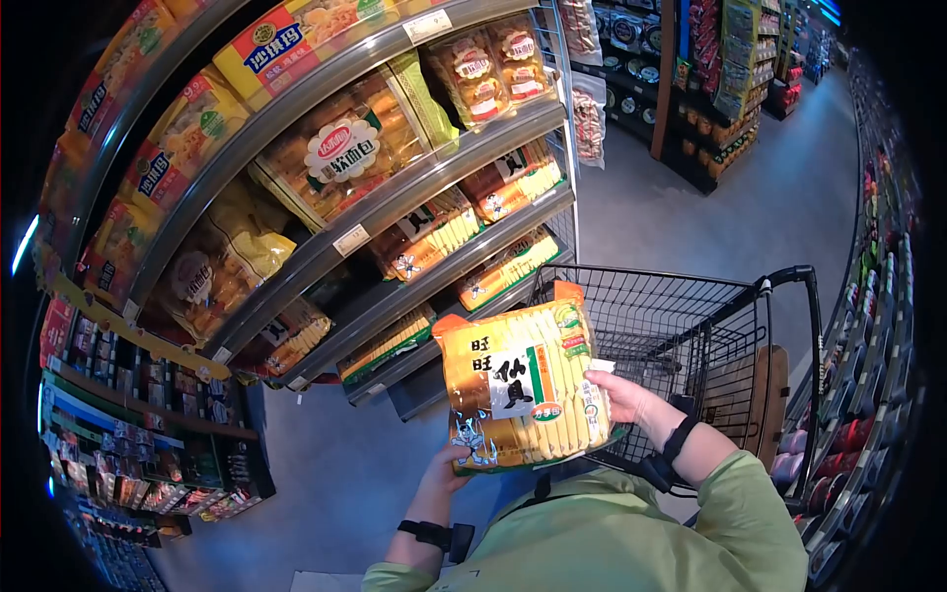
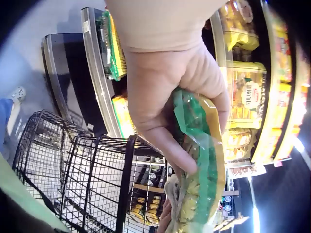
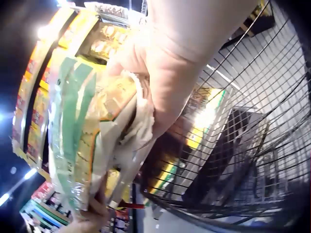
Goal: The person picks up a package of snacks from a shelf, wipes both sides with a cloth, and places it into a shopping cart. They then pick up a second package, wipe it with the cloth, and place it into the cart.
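A large yellow-and-orange bag of rice crackers (image 1: pixel 523 385) is held up in front of the person's body, its printed front tilted up toward the head camera. The left hand (image 1: pixel 452 468) grips its lower left corner. In the left wrist view, that hand (image 2: pixel 170 92) has fingers and thumb on either side of the bag's green-striped edge (image 2: pixel 201 126). At the bag's right side, the right hand (image 1: pixel 623 397) grips the edge. Crumpled white material (image 3: pixel 141 107) shows by the right hand (image 3: pixel 163 82) in the right wrist view.
A black wire shopping cart (image 1: pixel 681 326) stands just beyond the right hand. Curved shelves (image 1: pixel 395 187) at the left carry packaged bread (image 1: pixel 345 148) and more cracker bags (image 1: pixel 508 266). Another shelf (image 1: pixel 858 434) runs along the right. Grey floor (image 1: pixel 326 464) shows below.
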A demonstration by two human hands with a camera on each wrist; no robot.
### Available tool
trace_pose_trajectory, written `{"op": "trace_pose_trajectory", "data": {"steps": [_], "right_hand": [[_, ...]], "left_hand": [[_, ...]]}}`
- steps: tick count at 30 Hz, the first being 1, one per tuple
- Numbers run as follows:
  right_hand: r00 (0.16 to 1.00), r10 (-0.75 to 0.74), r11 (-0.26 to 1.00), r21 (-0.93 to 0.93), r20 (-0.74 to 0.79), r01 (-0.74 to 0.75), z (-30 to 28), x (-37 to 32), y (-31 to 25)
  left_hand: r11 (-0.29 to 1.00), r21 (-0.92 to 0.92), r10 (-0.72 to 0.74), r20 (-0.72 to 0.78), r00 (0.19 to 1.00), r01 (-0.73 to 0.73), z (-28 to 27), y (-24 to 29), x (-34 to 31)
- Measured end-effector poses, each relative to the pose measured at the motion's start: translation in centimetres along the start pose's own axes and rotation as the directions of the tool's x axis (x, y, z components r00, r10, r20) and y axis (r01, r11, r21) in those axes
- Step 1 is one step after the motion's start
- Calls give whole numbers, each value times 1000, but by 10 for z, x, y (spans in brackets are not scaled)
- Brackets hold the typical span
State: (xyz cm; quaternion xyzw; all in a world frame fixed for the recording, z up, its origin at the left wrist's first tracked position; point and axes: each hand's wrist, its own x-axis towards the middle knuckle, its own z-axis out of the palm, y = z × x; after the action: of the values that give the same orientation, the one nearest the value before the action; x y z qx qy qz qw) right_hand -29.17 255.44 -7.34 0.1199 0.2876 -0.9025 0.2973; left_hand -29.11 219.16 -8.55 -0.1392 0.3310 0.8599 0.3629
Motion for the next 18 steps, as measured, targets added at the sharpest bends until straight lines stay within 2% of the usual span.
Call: {"op": "trace_pose_trajectory", "data": {"steps": [1, 2, 4, 5, 6, 7, 8, 9, 10, 12, 13, 14, 15, 16, 17, 18], "right_hand": [[999, -5, 999, 42, 51, 3, 14, -4, -7], [995, -13, 996, 84, 103, 5, 27, -6, -14], [996, -65, 995, 81, 58, 60, 47, -9, -27], [986, -167, 985, 35, 18, 166, 58, -13, -34], [963, -270, 963, -17, -15, 270, 72, -17, -42], [918, -397, 917, -46, -19, 396, 96, -24, -50], [917, -398, 916, -53, -15, 397, 114, -29, -56], [824, -565, 770, -384, -37, 510, 130, -34, -61], [704, -710, 522, -667, 6, 531, 143, -36, -62], [500, -846, 248, -693, 184, 676, 168, -30, -46], [465, -839, 43, -818, 282, 573, 177, -32, -39], [446, -810, -173, -881, 382, 440, 184, -32, -31], [409, -738, -388, -834, 536, 392, 188, -25, -20], [464, -682, -320, -802, 565, 504, 193, -25, -9], [530, -614, -388, -808, 585, 443, 192, -24, 3], [595, -541, -459, -802, 594, 384, 190, -22, 10]], "left_hand": [[1000, 9, -1, 65, 998, 1, 0, 4, -1], [1000, 10, 2, 69, 998, -3, 2, 13, -1], [984, 171, -58, -12, 998, 59, 15, 34, 3], [984, 170, -56, -8, 998, 56, 27, 37, 7], [919, 357, 194, -45, 980, -166, 50, 41, 11], [769, 531, 437, -32, 899, -355, 66, 45, 14], [539, 799, 553, -97, 827, -267, 71, 51, 14], [363, 886, 559, 43, 828, -290, 89, 58, 7], [171, 934, 535, 179, 826, -314, 112, 65, -4], [428, 724, 459, 341, 820, -541, 154, 54, -12], [515, 573, 487, 416, 768, -637, 168, 43, -9], [516, 571, 494, 411, 766, -639, 166, 37, -6], [604, 519, 411, 448, 794, -605, 160, 31, -2], [687, 467, 323, 490, 810, -557, 153, 26, 1], [728, 458, 375, 356, 856, -509, 145, 21, 2], [730, 458, 374, 354, 857, -508, 134, 22, 6]]}}
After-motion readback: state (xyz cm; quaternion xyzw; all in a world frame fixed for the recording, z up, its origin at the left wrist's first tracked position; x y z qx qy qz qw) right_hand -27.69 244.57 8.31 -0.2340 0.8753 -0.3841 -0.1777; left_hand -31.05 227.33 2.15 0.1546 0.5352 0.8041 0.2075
